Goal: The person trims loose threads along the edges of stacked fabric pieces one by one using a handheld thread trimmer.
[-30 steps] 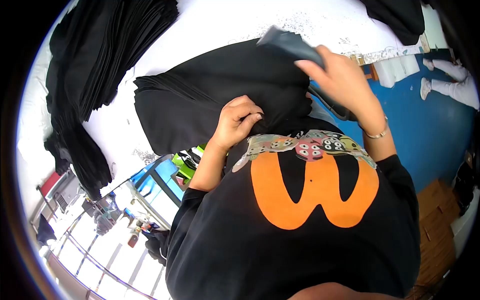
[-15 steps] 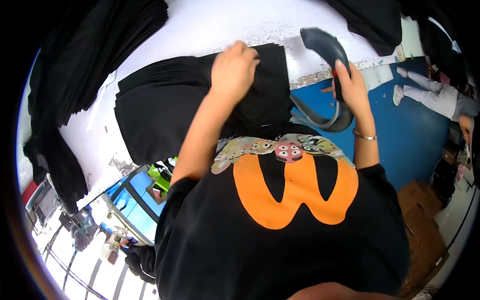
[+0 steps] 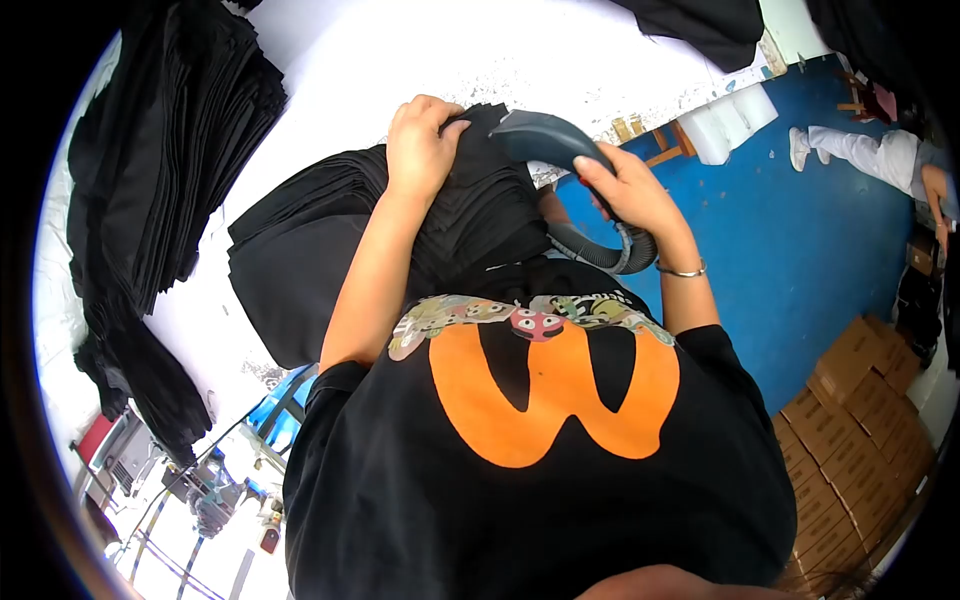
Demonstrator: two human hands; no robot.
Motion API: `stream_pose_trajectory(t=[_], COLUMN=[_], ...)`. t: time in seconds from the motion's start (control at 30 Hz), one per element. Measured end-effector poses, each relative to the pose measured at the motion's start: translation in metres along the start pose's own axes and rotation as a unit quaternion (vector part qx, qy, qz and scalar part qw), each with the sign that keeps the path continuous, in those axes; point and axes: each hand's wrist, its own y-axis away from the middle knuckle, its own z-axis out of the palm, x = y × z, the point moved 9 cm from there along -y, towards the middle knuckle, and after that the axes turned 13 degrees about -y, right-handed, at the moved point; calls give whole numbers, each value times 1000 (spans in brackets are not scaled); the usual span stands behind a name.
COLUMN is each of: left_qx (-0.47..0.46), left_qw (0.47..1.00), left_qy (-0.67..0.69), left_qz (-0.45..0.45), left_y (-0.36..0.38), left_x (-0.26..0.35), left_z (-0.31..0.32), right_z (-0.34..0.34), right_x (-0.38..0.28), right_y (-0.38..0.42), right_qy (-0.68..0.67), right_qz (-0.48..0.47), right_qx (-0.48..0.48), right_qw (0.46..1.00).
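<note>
A stack of folded black cloth pieces (image 3: pixel 300 260) lies on the white table in front of my body. My left hand (image 3: pixel 422 148) is closed at the far edge of the stack, thumb and fingers pinching the black cloth (image 3: pixel 480 215), whose layers fan out in steps. In my right hand (image 3: pixel 640 200) is a dark grey vacuum nozzle (image 3: pixel 540 138), fingers wrapped round its handle. The wide tip of the nozzle is right at the cloth's corner, just right of my left fingers. From the handle a ribbed hose (image 3: pixel 600 255) curves back toward my shirt.
Tall piles of black cloth (image 3: pixel 180 150) stand on the left of the white table (image 3: pixel 390 60), with another black pile (image 3: pixel 700 25) at its far right. Beyond the edge is a blue floor (image 3: pixel 780 250) with stacked cardboard boxes (image 3: pixel 840 440). A person (image 3: pixel 890 160) is at the far right.
My right hand has brought the nozzle left and down to the cloth's edge. My left hand has shifted slightly left, and the cloth's right part now shows fanned layers.
</note>
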Motion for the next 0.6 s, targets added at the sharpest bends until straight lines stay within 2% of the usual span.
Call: stream_pose_trajectory(t=[0.03,0.1,0.17,0.23,0.3,0.37,0.43,0.5,0.53,0.57,0.6], left_qx=[31,8,-11,-102,-70,-68,-84,-146,-211,-298,-338], left_qw=[999,999,998,994,997,992,988,976,960,936,921], left_qy=[-31,-44,-60,-11,4,74,95,136,178,183,187], left_qz=[30,21,10,-43,-39,-72,-89,-83,-41,-44,-56], left_y=[2,0,0,0,2,8,14,20,23,31,37], left_x=[6,7,7,-6,-4,-5,-7,-7,-2,0,-8], left_z=[-5,-1,1,17,8,5,1,-6,-13,-18,-18], right_z=[8,21,30,21,9,4,13,21,23,23,21], right_x=[-5,-19,-23,-20,-28,-17,-10,-4,-12,-24,-20], right_y=[-1,-15,-27,-20,-5,-3,-9,-24,-28,-31,-24], right_qy=[20,43,4,23,114,100,49,37,58,78,101], right_qz=[-20,-31,38,47,-88,-64,66,72,-14,-100,-50], right_qx=[-6,13,-16,-22,-11,-35,-38,-33,-18,-5,-13], right_qw=[1000,999,999,998,990,992,996,996,998,992,994])
